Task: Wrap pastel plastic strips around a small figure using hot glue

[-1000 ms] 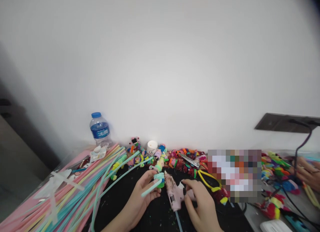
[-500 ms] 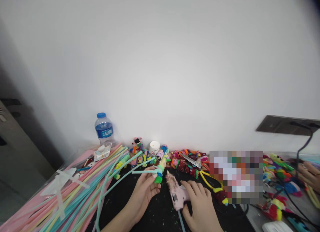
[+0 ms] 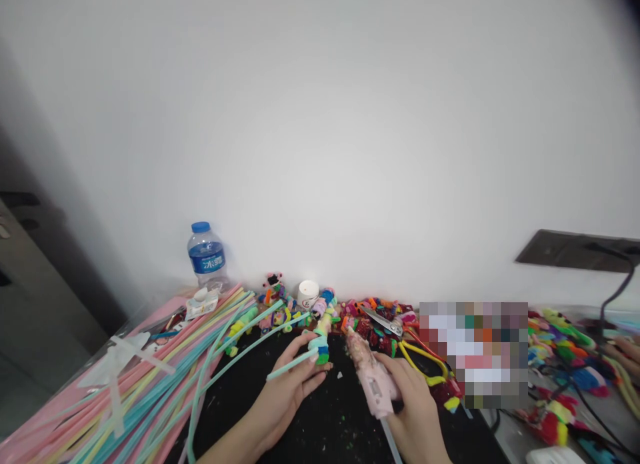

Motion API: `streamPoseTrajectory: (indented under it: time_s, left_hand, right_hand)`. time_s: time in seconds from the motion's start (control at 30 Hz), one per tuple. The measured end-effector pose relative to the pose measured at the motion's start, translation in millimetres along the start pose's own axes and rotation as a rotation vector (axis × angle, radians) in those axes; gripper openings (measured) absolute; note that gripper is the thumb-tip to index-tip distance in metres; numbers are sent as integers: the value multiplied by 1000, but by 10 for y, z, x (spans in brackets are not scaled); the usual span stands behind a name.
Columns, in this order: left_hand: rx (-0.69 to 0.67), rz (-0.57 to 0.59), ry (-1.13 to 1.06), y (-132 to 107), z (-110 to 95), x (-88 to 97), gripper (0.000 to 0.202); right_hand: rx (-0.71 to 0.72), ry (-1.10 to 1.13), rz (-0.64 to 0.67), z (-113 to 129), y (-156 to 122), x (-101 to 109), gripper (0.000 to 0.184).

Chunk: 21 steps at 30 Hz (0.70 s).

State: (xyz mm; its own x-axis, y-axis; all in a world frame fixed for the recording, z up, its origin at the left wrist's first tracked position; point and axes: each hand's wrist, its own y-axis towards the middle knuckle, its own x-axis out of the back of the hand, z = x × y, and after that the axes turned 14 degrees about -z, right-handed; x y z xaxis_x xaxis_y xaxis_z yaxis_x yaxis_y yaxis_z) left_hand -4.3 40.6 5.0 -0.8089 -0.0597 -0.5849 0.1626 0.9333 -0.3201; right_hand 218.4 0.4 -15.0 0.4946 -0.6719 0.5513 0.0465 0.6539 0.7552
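Observation:
My left hand [image 3: 280, 401] is closed around a small pipe-cleaner figure [image 3: 321, 337] in yellow, mint, blue and green. A short mint pipe cleaner [image 3: 290, 365] sticks out from it towards the lower left, across my fingers. In my right hand [image 3: 415, 401] I grip a pink hot glue gun [image 3: 374, 384], its stained nozzle pointing away from me and up to the left. A pale glue stick [image 3: 391, 443] extends from its back end. The nozzle and the figure are apart.
Bundled pastel pipe cleaners [image 3: 165, 377] cover the left side. A water bottle [image 3: 207, 254] and a white paper cup [image 3: 308, 293] stand by the wall. Yellow-handled scissors [image 3: 423, 364] lie right of the glue gun. Another person's hand [image 3: 625, 354] shows at the far right, near black cables.
My right hand now grips the glue gun, which has moved right. My left hand has turned the figure, so its loose mint strand points lower left.

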Motion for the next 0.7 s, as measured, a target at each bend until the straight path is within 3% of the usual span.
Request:
streamPoseTrajectory:
  time_s: [0.17, 0.4, 0.6, 0.7]
  left_hand:
    - [26, -18, 39, -24, -16, -7, 41]
    - [64, 46, 1, -59, -54, -25, 41]
    - [71, 5, 18, -38, -54, -42, 39]
    - [66, -7, 37, -25, -42, -41, 37]
  right_hand:
    - [-99, 88, -49, 52, -16, 8, 43]
    - [-134, 157, -12, 29, -38, -7, 38]
    - [-203, 304, 26, 111, -22, -11, 18]
    - [-201, 356, 53, 174, -3, -13, 17]
